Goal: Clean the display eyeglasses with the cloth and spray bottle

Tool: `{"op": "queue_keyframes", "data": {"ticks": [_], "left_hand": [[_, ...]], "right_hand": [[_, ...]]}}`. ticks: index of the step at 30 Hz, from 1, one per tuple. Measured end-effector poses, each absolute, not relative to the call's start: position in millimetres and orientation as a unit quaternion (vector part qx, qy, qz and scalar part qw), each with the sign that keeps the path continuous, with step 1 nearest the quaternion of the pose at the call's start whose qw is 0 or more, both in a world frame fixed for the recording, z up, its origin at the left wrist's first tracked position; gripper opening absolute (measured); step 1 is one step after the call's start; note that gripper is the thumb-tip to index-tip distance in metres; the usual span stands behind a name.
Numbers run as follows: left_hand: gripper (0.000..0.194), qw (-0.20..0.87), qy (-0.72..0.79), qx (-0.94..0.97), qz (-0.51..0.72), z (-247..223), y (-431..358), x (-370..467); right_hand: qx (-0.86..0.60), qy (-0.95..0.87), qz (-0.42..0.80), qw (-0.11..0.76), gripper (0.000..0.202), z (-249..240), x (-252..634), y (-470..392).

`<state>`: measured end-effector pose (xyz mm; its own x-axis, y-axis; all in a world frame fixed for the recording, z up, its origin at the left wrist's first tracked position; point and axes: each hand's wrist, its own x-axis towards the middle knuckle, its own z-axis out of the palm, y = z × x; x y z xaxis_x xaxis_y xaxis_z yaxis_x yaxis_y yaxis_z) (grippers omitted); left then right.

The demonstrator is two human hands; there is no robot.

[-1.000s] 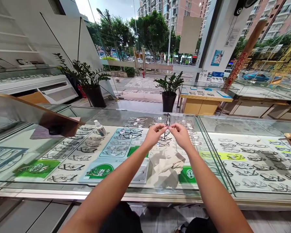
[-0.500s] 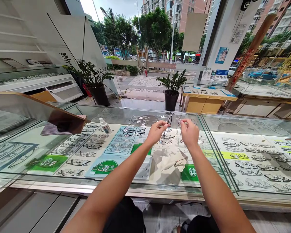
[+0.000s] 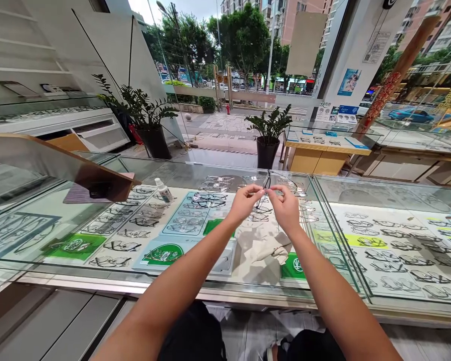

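Item: eyeglasses [image 3: 268, 179], one pair, dark-framed, being held on edge above the glass counter [image 3: 253, 281], toward its far side. Clock positions are being read from this pair, 12 pointing away from the person.

Left hand [image 3: 245, 203]: pinching the eyeglasses from 8 o'clock, thumb and forefinger closing on the frame.

Right hand [image 3: 286, 206]: pinching from 4 o'clock, fingertips meeting those of the left. The two hands are coming together at the frame; which exact part each is gripping cannot be told.

Surroundings:
- Beige cloth [image 3: 265, 250], crumpled, lying at 6 o'clock.
- Green card [image 3: 292, 265], bearing a white emblem, lying at 5 o'clock, the right forearm partly covering it.
- White spray bottle [image 3: 163, 190], leaning, standing at 9 o'clock.
- Light-blue panel [image 3: 183, 212], showing spectacle frames in a row, lying between 8 and 9 o'clock.
- Yellow strip [image 3: 352, 241], lying at 4 o'clock among further frames.
- Potted plant [image 3: 268, 138], standing at 12 o'clock beyond the counter.
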<state>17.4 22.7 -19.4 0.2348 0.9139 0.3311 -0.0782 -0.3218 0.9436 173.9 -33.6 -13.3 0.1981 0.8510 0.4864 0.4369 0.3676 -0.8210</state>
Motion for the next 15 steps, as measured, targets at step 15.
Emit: {"op": "queue_keyframes", "data": {"ticks": [15], "left_hand": [[0.033,0.490,0.330,0.647,0.482,-24,18,24]], "right_hand": [[-0.534,-0.540,0.235,0.606,0.065,-18,178,-23]]}}
